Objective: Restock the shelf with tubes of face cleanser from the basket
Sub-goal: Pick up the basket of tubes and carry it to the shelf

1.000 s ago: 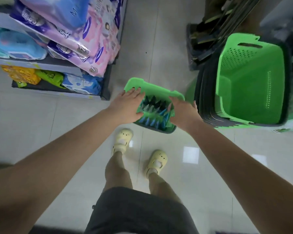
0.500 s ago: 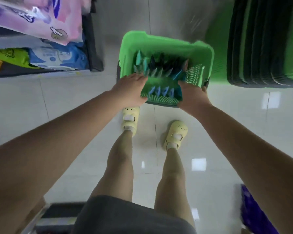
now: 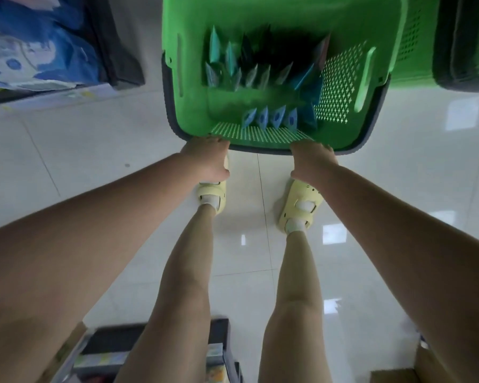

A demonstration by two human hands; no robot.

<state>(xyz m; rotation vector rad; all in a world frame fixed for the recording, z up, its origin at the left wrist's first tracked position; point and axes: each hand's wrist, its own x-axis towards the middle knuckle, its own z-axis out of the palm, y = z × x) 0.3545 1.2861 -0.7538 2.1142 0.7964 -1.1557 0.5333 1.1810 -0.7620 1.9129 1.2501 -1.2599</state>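
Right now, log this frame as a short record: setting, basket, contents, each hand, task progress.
setting: shop aisle, pale tiled floor
basket: green basket, held up off the floor in front of the person
contents: tubes of face cleanser, standing, blue and teal, in rows
left hand: grips the basket's near rim
right hand: grips the near rim
feet: yellow clogs below the basket
task progress: no tube taken out yet
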